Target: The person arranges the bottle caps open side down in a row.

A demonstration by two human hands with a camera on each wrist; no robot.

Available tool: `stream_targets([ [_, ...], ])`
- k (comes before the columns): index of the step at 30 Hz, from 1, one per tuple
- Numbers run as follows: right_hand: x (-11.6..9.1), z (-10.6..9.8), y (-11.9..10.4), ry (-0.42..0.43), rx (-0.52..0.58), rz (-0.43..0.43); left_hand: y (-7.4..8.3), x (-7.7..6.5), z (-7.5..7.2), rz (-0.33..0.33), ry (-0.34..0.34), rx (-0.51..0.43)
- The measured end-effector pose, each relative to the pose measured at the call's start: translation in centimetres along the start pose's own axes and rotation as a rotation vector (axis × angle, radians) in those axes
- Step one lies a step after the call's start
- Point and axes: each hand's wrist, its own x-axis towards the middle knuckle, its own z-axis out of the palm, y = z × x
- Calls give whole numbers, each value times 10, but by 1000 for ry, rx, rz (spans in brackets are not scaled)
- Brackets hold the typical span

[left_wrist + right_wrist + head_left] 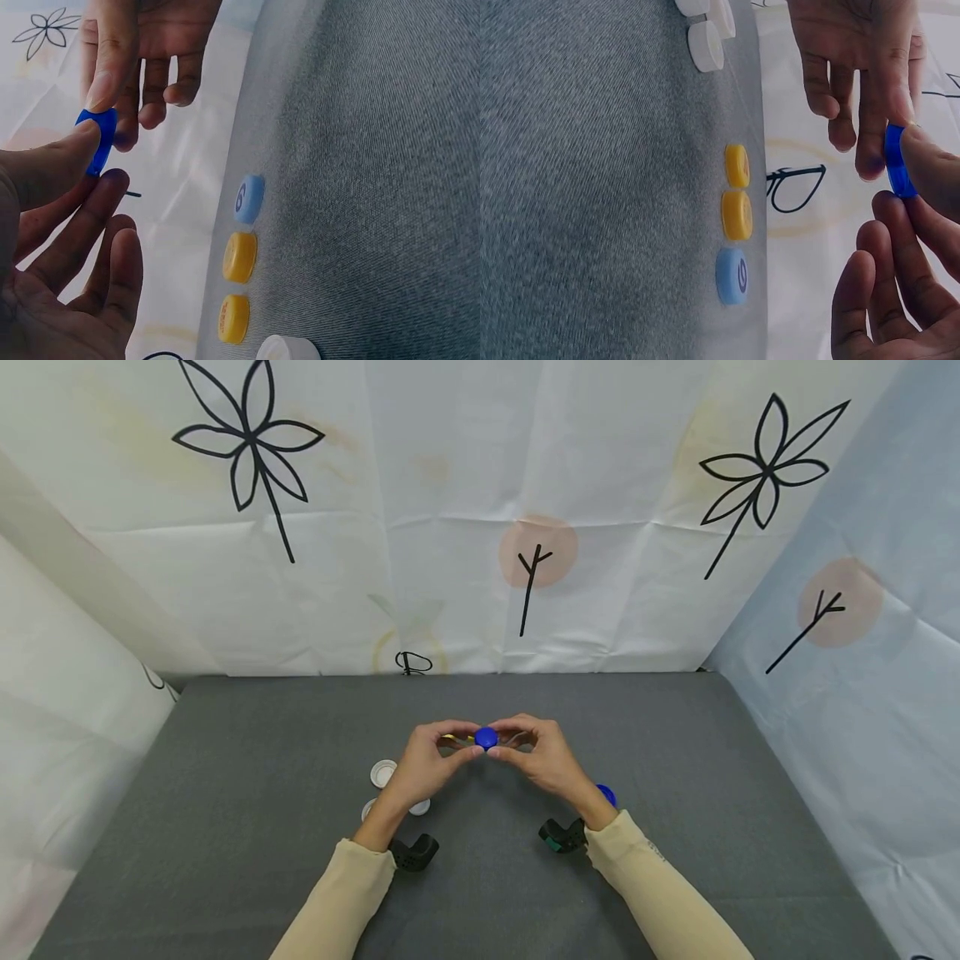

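Note:
A dark blue bottle cap [486, 738] is raised above the grey table between both hands. My left hand [427, 767] pinches one side of it with thumb and fingertips. From the other side my right hand [549, 762] pinches the same cap. The left wrist view shows the blue cap [103, 141] turned edge-on, with both thumbs on its near side. In the right wrist view, the remaining fingers of both hands are spread away from the cap [897, 161].
Two yellow caps [240, 257] and a light blue cap [250, 199] marked with a digit sit in a row beyond the hands. Several white caps [383, 773] lie by the left forearm. Another blue cap [609, 794] is partly hidden by the right wrist. Printed cloth [450, 568] hangs behind the table.

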Motion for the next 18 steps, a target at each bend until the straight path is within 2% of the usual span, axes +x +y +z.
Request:
stream_targets([
  [8, -1, -8, 8, -2, -116, -40, -1, 9, 6, 3, -25, 160],
  [18, 1, -27, 26, 29, -244, 25, -8, 42, 26, -28, -125, 299],
])
